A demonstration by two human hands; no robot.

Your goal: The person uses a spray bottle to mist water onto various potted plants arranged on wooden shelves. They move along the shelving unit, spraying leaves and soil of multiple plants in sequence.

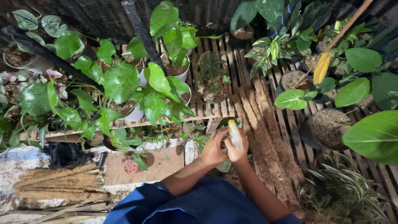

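While the right hand (237, 151) grips the spray bottle (234, 136), the left hand (213, 148) closes on its nozzle; keeping it upright seems wise.

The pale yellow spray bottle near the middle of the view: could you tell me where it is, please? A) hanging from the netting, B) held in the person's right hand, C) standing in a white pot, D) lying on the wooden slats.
B: the right hand grips the spray bottle, and the left hand touches it.

The spray bottle's (235, 139) lower body was hidden behind both hands; a big leaf (375, 137) ran off the right edge.
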